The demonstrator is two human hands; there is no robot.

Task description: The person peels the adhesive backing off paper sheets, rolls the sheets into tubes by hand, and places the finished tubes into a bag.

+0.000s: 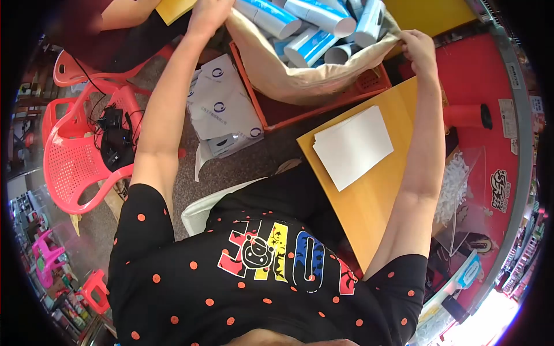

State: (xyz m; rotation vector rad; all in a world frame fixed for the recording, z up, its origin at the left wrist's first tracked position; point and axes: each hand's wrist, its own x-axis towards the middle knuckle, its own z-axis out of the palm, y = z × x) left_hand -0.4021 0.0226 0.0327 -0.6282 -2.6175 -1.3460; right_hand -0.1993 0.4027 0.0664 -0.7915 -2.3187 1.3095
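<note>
Both my arms reach forward to a large beige sack (311,83) full of blue and white paper tubes (311,47). On the sack's right rim, my right hand (419,51) has its fingers closed on the edge. At the sack's upper left is my left hand (210,14), closed, with its fingertips cut off by the top of the frame; what it grips is hidden. The sack rests on an orange-red crate (283,122). A stack of white paper (353,147) lies on the wooden table (369,213), below the sack and between my arms.
Left of the crate is a white wrapped package (222,109) on the floor. Pink plastic chairs (72,167) stand at the left, one holding black cables. Another person's arm (124,14) shows at the top left. A red cylinder (467,116) sits at the right.
</note>
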